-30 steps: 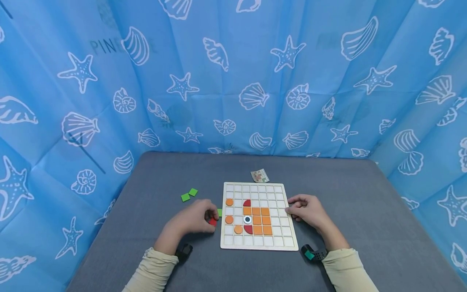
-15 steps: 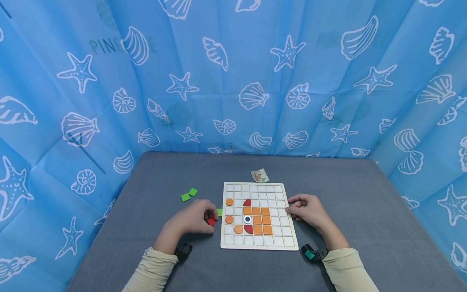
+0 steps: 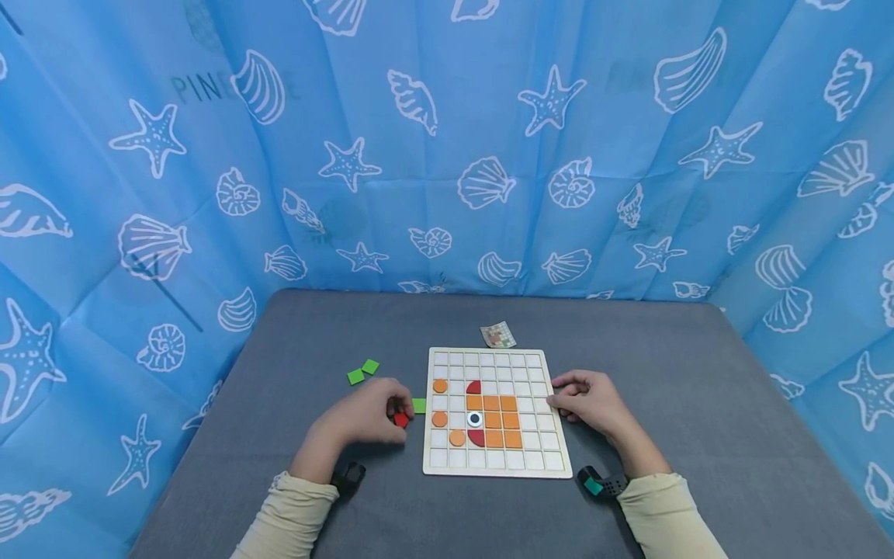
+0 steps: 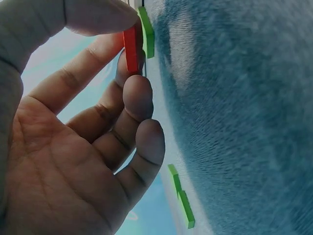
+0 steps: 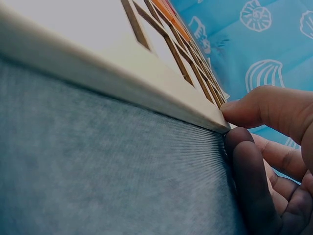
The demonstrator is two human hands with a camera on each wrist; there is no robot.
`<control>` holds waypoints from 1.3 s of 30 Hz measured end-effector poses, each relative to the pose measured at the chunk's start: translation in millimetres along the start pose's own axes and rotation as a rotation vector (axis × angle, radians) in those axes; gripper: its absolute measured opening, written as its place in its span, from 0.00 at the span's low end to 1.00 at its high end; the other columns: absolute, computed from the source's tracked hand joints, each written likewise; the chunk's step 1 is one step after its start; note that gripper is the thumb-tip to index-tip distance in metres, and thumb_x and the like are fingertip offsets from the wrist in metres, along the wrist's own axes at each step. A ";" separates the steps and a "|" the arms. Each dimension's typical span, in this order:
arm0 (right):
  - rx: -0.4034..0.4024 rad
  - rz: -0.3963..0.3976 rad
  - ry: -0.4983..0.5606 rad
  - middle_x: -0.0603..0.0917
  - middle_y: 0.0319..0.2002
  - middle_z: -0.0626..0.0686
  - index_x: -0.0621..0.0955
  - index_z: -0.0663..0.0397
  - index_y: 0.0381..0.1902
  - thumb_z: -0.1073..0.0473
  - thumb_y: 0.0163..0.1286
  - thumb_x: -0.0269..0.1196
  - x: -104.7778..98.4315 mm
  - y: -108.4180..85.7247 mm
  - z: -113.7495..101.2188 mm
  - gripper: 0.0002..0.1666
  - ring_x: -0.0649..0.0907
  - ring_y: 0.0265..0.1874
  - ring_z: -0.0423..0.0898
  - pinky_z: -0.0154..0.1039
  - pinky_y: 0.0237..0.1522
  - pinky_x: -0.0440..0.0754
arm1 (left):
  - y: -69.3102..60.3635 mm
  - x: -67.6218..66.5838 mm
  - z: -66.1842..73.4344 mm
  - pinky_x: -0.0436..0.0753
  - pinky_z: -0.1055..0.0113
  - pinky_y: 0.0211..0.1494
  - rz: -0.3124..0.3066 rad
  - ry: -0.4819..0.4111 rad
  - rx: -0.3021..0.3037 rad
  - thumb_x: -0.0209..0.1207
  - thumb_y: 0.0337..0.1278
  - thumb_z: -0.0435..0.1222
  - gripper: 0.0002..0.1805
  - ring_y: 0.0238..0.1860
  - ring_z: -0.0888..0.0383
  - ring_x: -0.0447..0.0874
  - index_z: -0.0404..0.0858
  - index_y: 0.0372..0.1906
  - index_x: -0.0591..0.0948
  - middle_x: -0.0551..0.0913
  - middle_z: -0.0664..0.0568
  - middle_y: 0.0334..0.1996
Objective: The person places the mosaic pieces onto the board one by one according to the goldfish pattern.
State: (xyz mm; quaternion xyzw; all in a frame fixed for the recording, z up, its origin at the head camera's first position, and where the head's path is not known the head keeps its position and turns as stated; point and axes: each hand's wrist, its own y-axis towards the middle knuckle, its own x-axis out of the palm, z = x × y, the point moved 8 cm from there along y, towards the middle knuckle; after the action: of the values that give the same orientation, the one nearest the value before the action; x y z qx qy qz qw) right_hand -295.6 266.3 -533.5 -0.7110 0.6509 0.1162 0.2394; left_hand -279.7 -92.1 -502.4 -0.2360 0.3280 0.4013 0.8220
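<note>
In the head view my left hand (image 3: 366, 411) is just left of the white grid board (image 3: 552, 463), pinching a small red tile (image 3: 400, 419). The left wrist view has this red tile (image 4: 130, 50) between thumb and fingertips, the other fingers loosely curled. A green square tile (image 3: 419, 406) lies close by at the board's left edge. My right hand (image 3: 590, 400) holds the board's right edge; in the right wrist view its thumb (image 5: 244, 108) rests on the rim with curled fingers against the side. On the board are orange squares (image 3: 492, 420), orange discs (image 3: 439, 419), red quarter-rounds (image 3: 476, 439) and an eye disc (image 3: 475, 419).
Two green squares (image 3: 356, 376) lie on the grey tabletop (image 3: 335, 330), beyond my left hand. A small patterned card (image 3: 498, 335) sits behind the board. A blue shell-patterned curtain (image 3: 447, 155) hangs around the table's back and sides.
My left hand has shifted slightly left, away from the board, and the red tile has turned in its fingers. More of the nearby green square shows. The right hand stays at the board's edge.
</note>
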 end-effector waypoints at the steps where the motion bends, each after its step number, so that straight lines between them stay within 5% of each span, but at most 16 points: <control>1: -0.002 0.000 -0.002 0.89 0.31 0.52 0.83 0.68 0.56 0.62 0.68 0.73 -0.1 -0.2 0.1 0.22 0.83 0.28 0.43 0.37 0.30 0.85 | 0.4 -0.2 0.4 0.78 0.61 0.37 0.002 -0.001 0.000 0.75 0.47 0.30 0.11 0.34 0.57 0.77 0.41 0.38 0.87 0.82 0.54 0.35; 7: -0.008 -0.010 0.003 0.90 0.32 0.52 0.82 0.68 0.58 0.62 0.69 0.73 -1.8 -0.9 1.3 0.24 0.84 0.29 0.43 0.38 0.31 0.86 | 6.2 0.3 11.7 0.78 0.63 0.36 0.033 0.001 0.035 0.74 0.48 0.32 0.11 0.33 0.57 0.76 0.43 0.39 0.87 0.81 0.55 0.36; 17: -0.006 -0.007 0.006 0.90 0.32 0.51 0.82 0.69 0.58 0.61 0.69 0.73 -1.3 -1.8 5.0 0.24 0.84 0.28 0.42 0.37 0.31 0.86 | 33.2 16.2 57.6 0.80 0.67 0.38 0.008 -0.057 0.169 0.73 0.49 0.32 0.12 0.37 0.56 0.79 0.40 0.41 0.89 0.83 0.58 0.37; 28: -0.032 -0.023 0.011 0.90 0.31 0.50 0.82 0.70 0.58 0.61 0.70 0.72 1.5 -0.9 0.1 0.24 0.84 0.28 0.42 0.36 0.31 0.86 | 66.3 56.8 114.0 0.80 0.73 0.38 -0.082 -0.154 0.315 0.74 0.51 0.30 0.13 0.35 0.55 0.81 0.38 0.44 0.89 0.85 0.57 0.38; 33: -0.042 -0.028 0.021 0.90 0.31 0.50 0.82 0.71 0.58 0.61 0.69 0.73 1.5 -0.9 -0.4 0.24 0.84 0.27 0.41 0.36 0.30 0.86 | 80.8 77.5 127.9 0.80 0.75 0.36 -0.113 -0.120 0.326 0.73 0.52 0.31 0.13 0.31 0.67 0.78 0.39 0.44 0.89 0.84 0.59 0.36; 39: -0.030 -0.030 0.022 0.90 0.31 0.50 0.82 0.70 0.57 0.61 0.69 0.73 1.0 -0.3 0.3 0.23 0.84 0.27 0.41 0.36 0.30 0.86 | 93.9 97.7 130.7 0.79 0.76 0.36 -0.140 -0.085 0.307 0.74 0.52 0.31 0.12 0.30 0.68 0.77 0.41 0.43 0.89 0.85 0.60 0.35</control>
State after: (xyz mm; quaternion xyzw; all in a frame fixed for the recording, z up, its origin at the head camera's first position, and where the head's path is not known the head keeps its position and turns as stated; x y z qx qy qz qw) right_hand -295.1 265.6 -534.2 -0.7255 0.6410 0.1146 0.2230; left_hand -265.2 95.5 -497.3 -0.1129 0.3332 0.2978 0.8874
